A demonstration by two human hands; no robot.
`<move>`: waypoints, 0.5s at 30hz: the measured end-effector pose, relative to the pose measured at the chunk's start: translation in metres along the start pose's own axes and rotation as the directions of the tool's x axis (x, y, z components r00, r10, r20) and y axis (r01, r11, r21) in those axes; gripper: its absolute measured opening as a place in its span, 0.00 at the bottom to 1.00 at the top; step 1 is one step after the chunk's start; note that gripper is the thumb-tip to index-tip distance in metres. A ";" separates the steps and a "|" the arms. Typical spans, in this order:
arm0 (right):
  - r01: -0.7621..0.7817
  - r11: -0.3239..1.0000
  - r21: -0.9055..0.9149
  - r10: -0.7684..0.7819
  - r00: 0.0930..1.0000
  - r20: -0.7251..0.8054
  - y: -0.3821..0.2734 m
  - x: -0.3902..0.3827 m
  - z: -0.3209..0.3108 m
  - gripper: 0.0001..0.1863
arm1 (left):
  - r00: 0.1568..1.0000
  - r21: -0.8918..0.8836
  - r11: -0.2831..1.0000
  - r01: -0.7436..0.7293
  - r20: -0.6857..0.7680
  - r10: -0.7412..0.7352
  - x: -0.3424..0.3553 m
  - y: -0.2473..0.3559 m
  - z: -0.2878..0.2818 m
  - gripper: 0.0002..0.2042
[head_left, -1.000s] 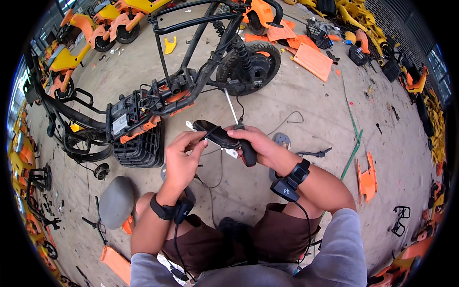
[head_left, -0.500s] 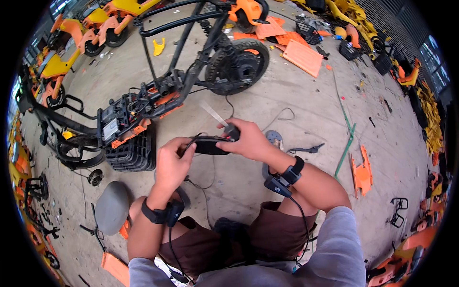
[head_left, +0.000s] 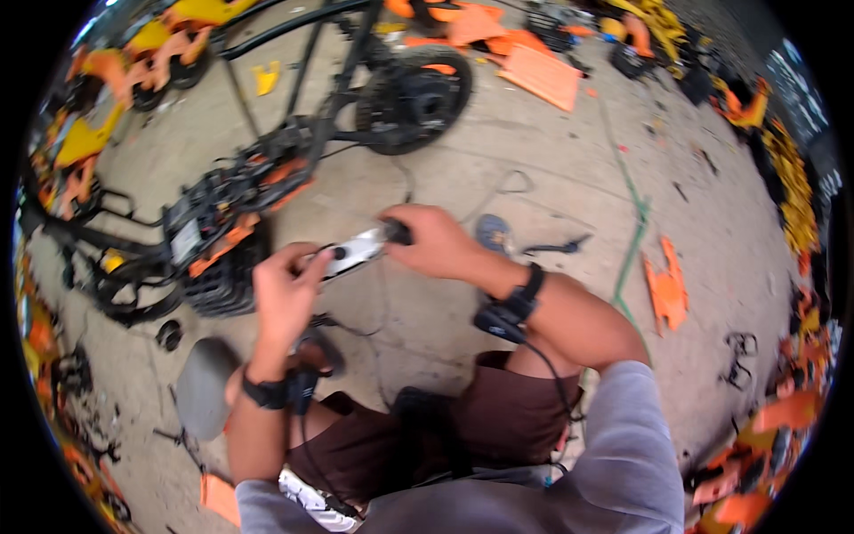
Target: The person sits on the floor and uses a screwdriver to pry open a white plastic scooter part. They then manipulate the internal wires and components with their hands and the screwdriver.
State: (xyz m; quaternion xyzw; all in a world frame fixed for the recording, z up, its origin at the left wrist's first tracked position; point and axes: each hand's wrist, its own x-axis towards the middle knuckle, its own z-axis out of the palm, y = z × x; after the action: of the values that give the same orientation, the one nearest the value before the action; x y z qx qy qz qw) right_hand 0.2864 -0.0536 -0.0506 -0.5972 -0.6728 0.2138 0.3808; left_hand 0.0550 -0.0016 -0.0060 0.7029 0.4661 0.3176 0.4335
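Between my hands is an oblong part [head_left: 360, 249], its white face turned upward, with dark areas at its left end; motion blur hides its detail. My left hand [head_left: 286, 294] pinches that left end, fingers bent round it. My right hand [head_left: 436, 245] is closed round a dark tool handle [head_left: 398, 231] at the part's right end; whether a shaft extends from it I cannot make out. Both hands are held over the floor, in front of my bent knees.
A stripped black scooter frame [head_left: 311, 142] lies ahead and left, by a black crate [head_left: 218, 285]. A grey seat [head_left: 200, 387] is left of my leg. Orange panels [head_left: 538, 76], cables, a green strap [head_left: 636, 249] and an orange piece [head_left: 667, 285] lie about. Scooters and body parts line the edges.
The part has turned from black side to white side up. The screwdriver's long pale shaft, seen earlier, no longer shows. The whole view has shifted, moving scene and hands leftward in the picture.
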 end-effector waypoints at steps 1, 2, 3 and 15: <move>-0.039 0.997 0.060 0.040 0.999 -0.020 0.000 0.000 0.002 0.19 | 1.000 0.011 1.000 0.005 -0.001 -0.005 0.002 -0.003 -0.002 0.08; -0.187 0.954 0.236 0.175 0.982 0.069 -0.006 0.002 0.001 0.19 | 1.000 -0.053 0.998 0.022 -0.002 -0.022 0.002 -0.003 -0.001 0.08; -0.344 0.859 0.379 0.294 0.938 0.186 -0.017 0.005 -0.004 0.20 | 0.999 -0.103 0.994 0.048 -0.016 -0.050 0.001 -0.004 -0.002 0.09; -0.735 0.181 0.653 0.399 0.662 0.634 -0.028 0.018 0.001 0.26 | 0.994 -0.063 0.997 0.037 0.107 -0.030 -0.007 0.003 0.002 0.08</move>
State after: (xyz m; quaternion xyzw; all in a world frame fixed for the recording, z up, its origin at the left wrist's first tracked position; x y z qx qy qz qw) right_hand 0.2678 -0.0411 -0.0260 -0.4711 -0.2314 0.7489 0.4044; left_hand 0.0552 -0.0091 -0.0048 0.6963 0.4436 0.2876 0.4855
